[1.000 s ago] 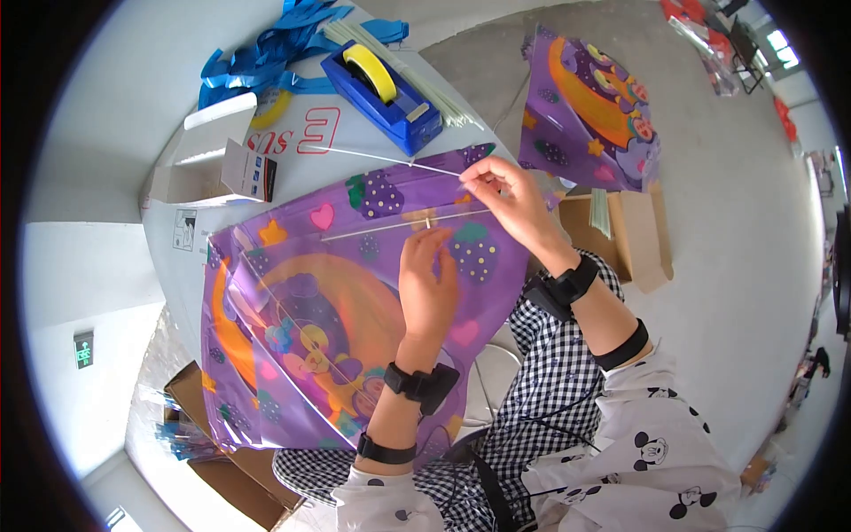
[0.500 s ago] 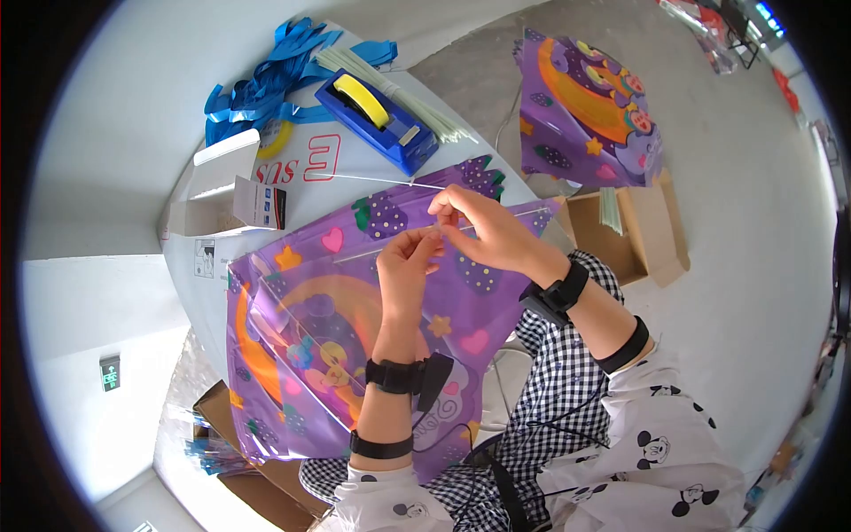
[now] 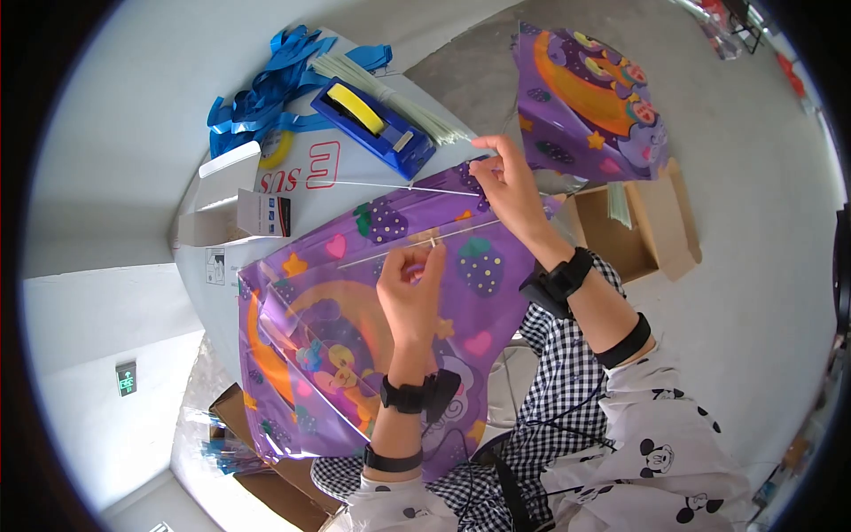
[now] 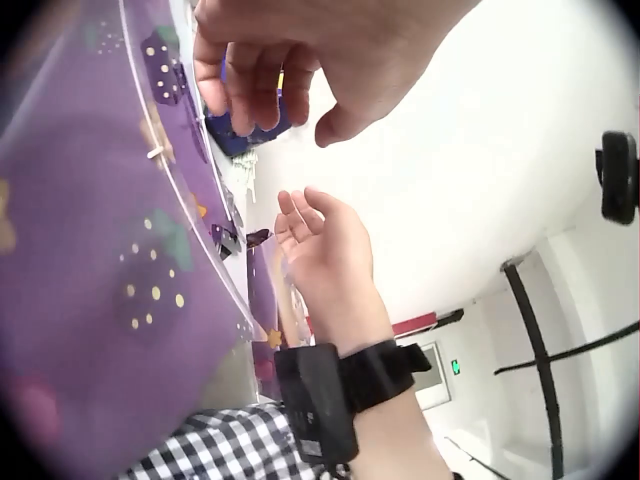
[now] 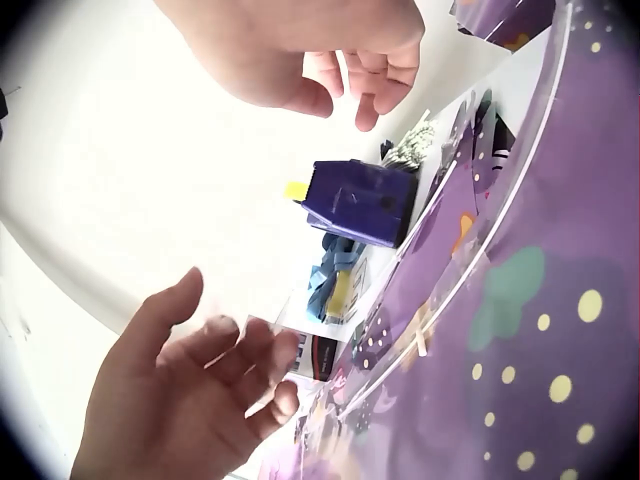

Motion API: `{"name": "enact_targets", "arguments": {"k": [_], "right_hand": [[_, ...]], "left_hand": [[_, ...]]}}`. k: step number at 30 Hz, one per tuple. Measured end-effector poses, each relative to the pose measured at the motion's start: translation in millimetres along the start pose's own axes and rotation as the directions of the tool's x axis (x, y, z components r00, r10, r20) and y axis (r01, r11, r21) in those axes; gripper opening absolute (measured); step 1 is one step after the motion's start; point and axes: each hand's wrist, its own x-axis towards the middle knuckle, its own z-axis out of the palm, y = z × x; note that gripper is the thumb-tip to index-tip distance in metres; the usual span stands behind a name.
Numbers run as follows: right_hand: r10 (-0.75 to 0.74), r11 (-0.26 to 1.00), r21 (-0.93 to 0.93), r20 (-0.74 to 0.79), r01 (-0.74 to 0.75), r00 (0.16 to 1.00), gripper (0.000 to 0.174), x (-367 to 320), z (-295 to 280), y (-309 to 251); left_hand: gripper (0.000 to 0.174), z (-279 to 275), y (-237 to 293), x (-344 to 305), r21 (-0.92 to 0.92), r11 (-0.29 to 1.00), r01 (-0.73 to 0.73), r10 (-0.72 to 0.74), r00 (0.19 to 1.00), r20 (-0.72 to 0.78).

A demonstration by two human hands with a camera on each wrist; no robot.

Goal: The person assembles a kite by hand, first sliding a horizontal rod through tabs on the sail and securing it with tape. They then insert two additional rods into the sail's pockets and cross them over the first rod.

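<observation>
A purple printed sheet with berries, stars and a moon lies over the table. Across it runs a thin white rod with a small white piece near its middle. A second thin rod lies along the sheet's far edge. My left hand hovers over the sheet just below the small piece, thumb apart from bent fingers. Farther right, my right hand is raised near the second rod's end, fingers loosely bent. Both wrist views show my left hand and right hand holding nothing visible.
Beyond the sheet are a blue tape dispenser, pale sticks, blue ribbons and a small open white box. At right, another purple printed piece stands by a cardboard box.
My hands came together over the rod and have moved apart again, the right one up and away to the right, the left one slightly down. The view has shifted a little.
</observation>
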Motion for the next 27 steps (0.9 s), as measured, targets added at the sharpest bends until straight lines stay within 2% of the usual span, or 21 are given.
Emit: {"name": "enact_targets", "arguments": {"k": [1,4,7,10,11,14,16,17,18,20,22,23,24,25,26,27], "right_hand": [[-0.001,1.000,0.015,0.004,0.001,1.000,0.028,-0.3,0.3,0.6],[-0.018,0.999,0.034,0.003,0.018,1.000,0.029,0.6,2.8,4.6],[-0.066,0.998,-0.010,-0.021,0.065,0.998,0.029,1.0,2.7,6.6],[-0.140,0.989,-0.044,-0.035,0.139,0.989,0.027,-3.4,0.5,0.5],[-0.171,0.985,-0.035,-0.032,0.170,0.985,0.026,-6.7,0.4,-0.8],[-0.220,0.976,0.001,0.027,0.220,0.975,0.025,-17.8,1.9,-0.6],[-0.198,0.980,0.025,0.092,0.197,0.976,0.026,-26.3,3.6,8.6],[-0.211,0.977,0.051,0.136,0.206,0.968,0.026,-30.7,3.2,10.2],[-0.226,0.973,0.079,0.180,0.215,0.957,0.027,-34.3,2.0,9.3],[-0.221,0.974,0.006,0.259,0.227,0.940,0.027,-47.3,-1.4,1.2],[-0.233,0.969,-0.005,0.337,0.249,0.912,0.028,-64.5,-5.0,-2.8],[-0.227,0.964,-0.049,0.364,0.262,0.903,0.028,-77.7,-4.7,-7.4],[-0.220,0.956,-0.095,0.392,0.277,0.893,0.027,-92.6,-5.4,-9.5],[-0.196,0.951,-0.128,0.448,0.280,0.872,0.027,-104.8,-7.3,-1.6],[-0.175,0.943,-0.164,0.500,0.291,0.848,0.027,-112.7,-10.6,9.9],[-0.133,0.938,-0.186,0.588,0.293,0.798,0.028,-120.2,-12.8,19.8]], "left_hand": [[0.023,-5.4,2.2,-7.1,-0.066,0.994,0.091,-0.092,0.996,-0.016],[0.031,-19.9,-13.2,-29.6,-0.250,0.956,0.152,-0.181,0.979,-0.098],[0.032,-40.5,-26.6,-57.0,-0.351,0.914,0.202,-0.252,0.962,-0.101],[0.026,-68.8,-24.5,-92.6,-0.538,0.824,0.175,-0.306,0.938,-0.164],[0.017,-81.6,-4.9,-108.1,-0.609,0.768,0.200,-0.367,0.916,-0.161],[0.010,-138.8,-12.4,-155.7,-0.684,0.729,0.007,-0.278,0.917,-0.287],[0.006,-184.5,-12.4,-200.8,-0.551,0.834,-0.036,-0.280,0.833,-0.477],[0.006,-214.1,-19.0,-228.1,-0.473,0.879,-0.065,-0.229,0.813,-0.536],[0.005,-237.1,-20.8,-254.9,-0.434,0.896,-0.090,-0.240,0.724,-0.647],[0.005,-284.8,-46.7,-325.5,-0.360,0.927,-0.109,-0.239,0.569,-0.787],[0.009,-313.0,-72.9,-394.8,-0.390,0.915,-0.104,-0.341,0.317,-0.885],[0.013,-323.8,-92.4,-431.0,-0.390,0.918,-0.074,-0.363,0.240,-0.900],[0.016,-327.4,-112.5,-463.4,-0.439,0.897,-0.045,-0.432,0.109,-0.895],[0.017,-328.2,-133.7,-494.6,-0.457,0.886,-0.072,-0.454,0.059,-0.889],[0.020,-325.4,-150.7,-519.9,-0.497,0.867,-0.031,-0.497,0.003,-0.868],[0.021,-320.5,-176.4,-543.8,-0.520,0.854,-0.031,-0.521,-0.058,-0.852]]}}
